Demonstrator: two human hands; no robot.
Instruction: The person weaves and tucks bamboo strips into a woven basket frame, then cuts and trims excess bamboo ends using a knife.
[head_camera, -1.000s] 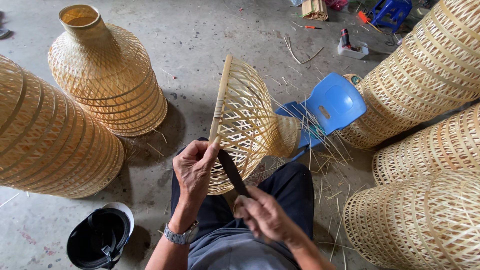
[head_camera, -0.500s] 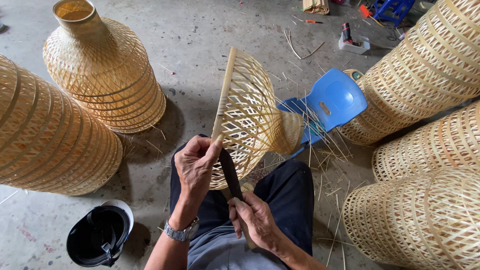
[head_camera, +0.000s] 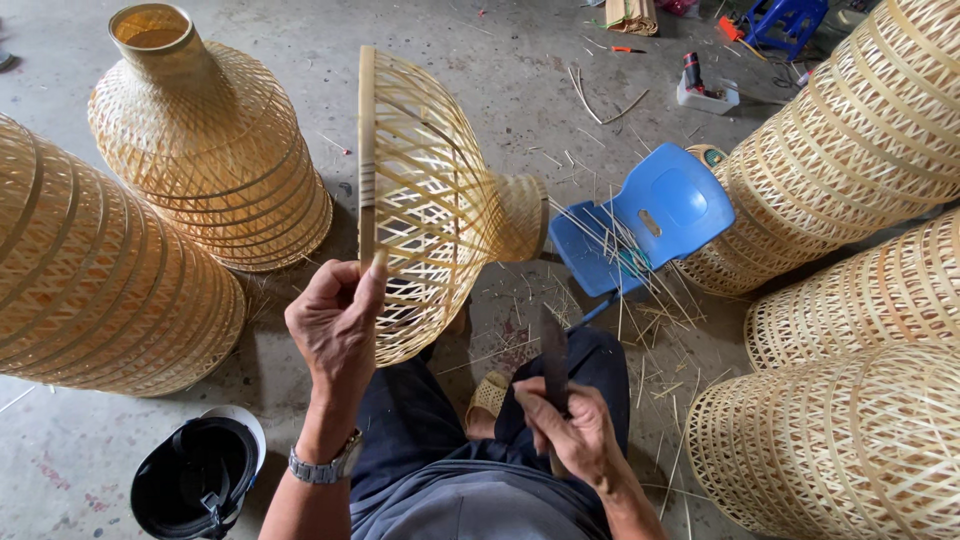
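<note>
Bamboo lampshade (head_camera: 430, 200), woven in an open lattice, is held up on its side above the person's lap, its wide rim facing left and its narrow neck pointing right toward a blue plastic chair (head_camera: 650, 215). Left hand (head_camera: 335, 325) is clenched on the lower part of the rim, thumb pressed against the flat rim band. Right hand (head_camera: 575, 430) is closed around the handle of a dark knife (head_camera: 553, 355), whose blade points up, just beside the shade's lower edge but apart from it. 1 finished shade (head_camera: 205, 140) stands upright on the concrete floor (head_camera: 480, 60) to the left. A black helmet (head_camera: 195, 480) lies near the left elbow. Loose bamboo slivers (head_camera: 640, 300) litter the floor around the chair.
</note>
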